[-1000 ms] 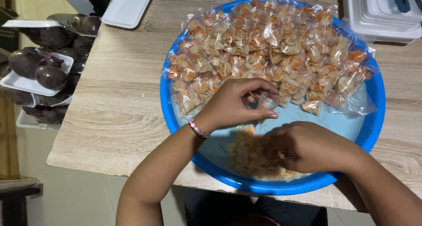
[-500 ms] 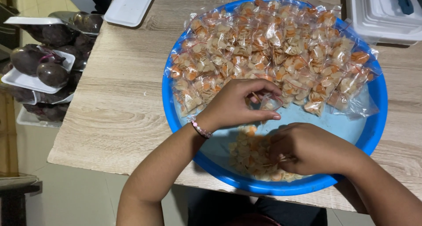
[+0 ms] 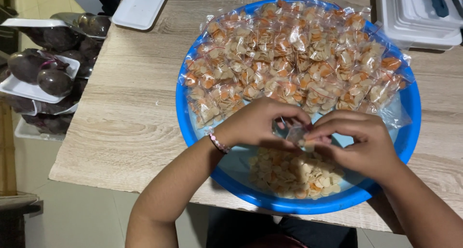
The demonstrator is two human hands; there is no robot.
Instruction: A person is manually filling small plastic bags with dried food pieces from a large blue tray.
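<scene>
A big blue plastic basin [image 3: 410, 108] sits on a wooden table. Its far half is piled with several small clear bags of cream and orange crackers [image 3: 289, 60]. A loose heap of the same crackers [image 3: 294, 173] lies in the near part. My left hand [image 3: 255, 122], with a beaded bracelet at the wrist, and my right hand [image 3: 361, 142] meet over the basin. Both pinch one small clear plastic bag [image 3: 295, 132] between their fingertips, just above the loose heap.
White foam trays [image 3: 142, 6] lie at the far left of the table [image 3: 120, 108]. Stacked white trays [image 3: 419, 21] stand at the far right. Wrapped trays of dark purple fruit [image 3: 43, 74] are stacked beside the table's left edge.
My right hand has risen from the loose heap and joined my left hand at the small bag. The left hand has stayed in about the same place.
</scene>
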